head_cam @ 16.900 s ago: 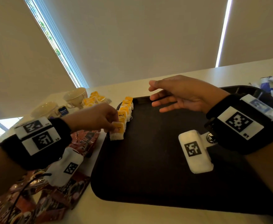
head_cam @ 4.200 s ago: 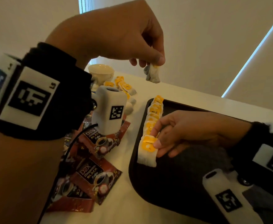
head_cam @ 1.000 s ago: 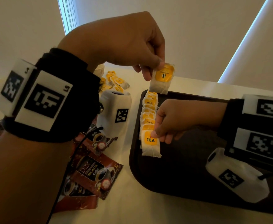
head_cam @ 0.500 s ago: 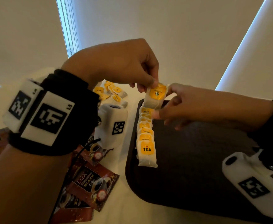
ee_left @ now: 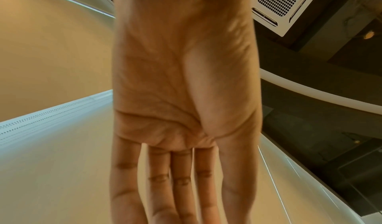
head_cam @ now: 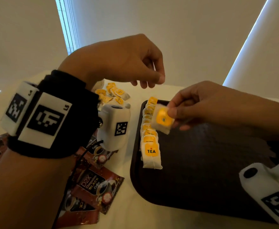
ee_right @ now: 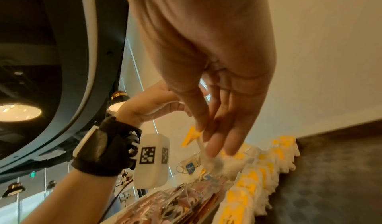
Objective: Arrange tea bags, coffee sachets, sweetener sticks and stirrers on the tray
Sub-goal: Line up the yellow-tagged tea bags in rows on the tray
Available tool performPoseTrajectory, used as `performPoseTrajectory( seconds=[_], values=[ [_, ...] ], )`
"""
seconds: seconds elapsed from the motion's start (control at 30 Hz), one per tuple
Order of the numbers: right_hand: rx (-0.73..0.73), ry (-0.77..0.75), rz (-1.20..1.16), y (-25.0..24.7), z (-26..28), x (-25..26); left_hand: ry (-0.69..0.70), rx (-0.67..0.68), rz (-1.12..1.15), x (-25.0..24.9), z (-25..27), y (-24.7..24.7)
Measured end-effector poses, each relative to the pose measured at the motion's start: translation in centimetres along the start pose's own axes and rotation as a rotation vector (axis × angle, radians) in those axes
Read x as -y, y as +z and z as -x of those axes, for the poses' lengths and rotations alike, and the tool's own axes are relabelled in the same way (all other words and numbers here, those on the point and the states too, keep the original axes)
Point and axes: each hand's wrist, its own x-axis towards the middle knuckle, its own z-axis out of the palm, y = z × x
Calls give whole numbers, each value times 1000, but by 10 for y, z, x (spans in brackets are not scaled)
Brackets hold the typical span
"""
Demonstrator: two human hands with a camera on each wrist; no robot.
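Observation:
My right hand [head_cam: 171, 113] pinches a white tea bag with a yellow label [head_cam: 162, 120] between thumb and fingers, just above the row of tea bags [head_cam: 150, 141] lined along the left edge of the dark tray [head_cam: 201, 171]. In the right wrist view the pinched tea bag [ee_right: 196, 137] hangs over the same row [ee_right: 258, 178]. My left hand [head_cam: 150, 81] hovers above and behind the tray, holding nothing. Its fingers [ee_left: 181, 178] look straight in the left wrist view.
A pile of loose tea bags [head_cam: 114, 95] lies on the white table left of the tray's far corner. Red-brown coffee sachets [head_cam: 94, 184] are spread on the table under my left forearm. The tray's right part holds nothing.
The tea bag passed from my left hand to my right hand. The right hand has brought it down over the row, and the left hand has let go and stayed raised.

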Motion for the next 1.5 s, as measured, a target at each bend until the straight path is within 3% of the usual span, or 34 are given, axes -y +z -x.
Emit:
performPoseTrajectory(
  seconds=[0.17,0.33,0.77,0.93,1.07,1.3,1.5],
  values=[
    [446,171,-17,5,2,-5,-16,-81,14,3,4,-6],
    [554,267,99,26,-15,-15,-14,-72,2,2,4,-4],
    [398,321,299,39,-29,-17,-16,-86,-23,4,2,-3],
    [469,351,187,43,-25,-21,-16,-68,-27,3,1,-2],
    [444,390,133,43,-24,-19,-20,-59,-35,3,1,-2],
    [567,414,317,36,-11,-15,-23,-53,-35,3,0,0],
    [593,379,258,50,-14,-16,-20,-30,-41,2,0,-1]
  ],
)
